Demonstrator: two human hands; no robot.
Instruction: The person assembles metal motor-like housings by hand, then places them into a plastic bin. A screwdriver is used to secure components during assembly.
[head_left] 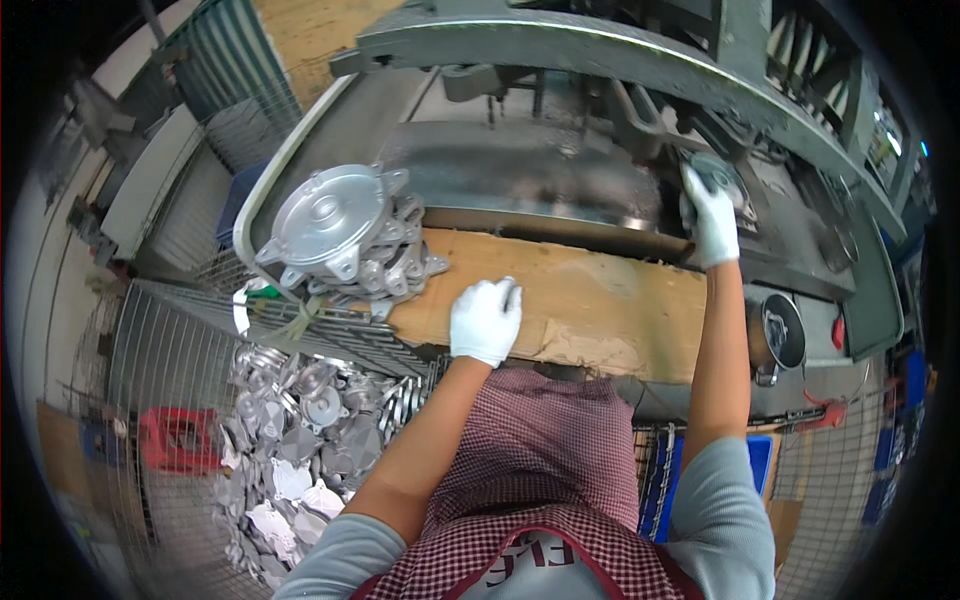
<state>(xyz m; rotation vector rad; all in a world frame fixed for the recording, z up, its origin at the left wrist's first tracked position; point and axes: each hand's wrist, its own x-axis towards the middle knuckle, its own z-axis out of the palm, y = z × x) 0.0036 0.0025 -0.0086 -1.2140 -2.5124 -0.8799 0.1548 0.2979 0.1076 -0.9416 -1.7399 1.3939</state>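
My right hand (712,215), in a white glove, reaches into the machine at the upper right. Its fingers grip the rim of a round cast metal cover (722,176) that lies in the fixture there. My left hand (486,320), gloved too, is curled closed over the front of the brown board (590,300). Whatever its fingers may hold is hidden. To its left rises a stack of silver cast metal covers (330,215), the top one lying flat with its round boss upward.
A wire basket (170,350) full of loose castings (310,430) stands at the lower left. A grey machine beam (600,50) crosses above the wet metal bed (520,160). Right of the board sits a dark metal pot (782,330). A blue bin (760,470) shows beside my right arm.
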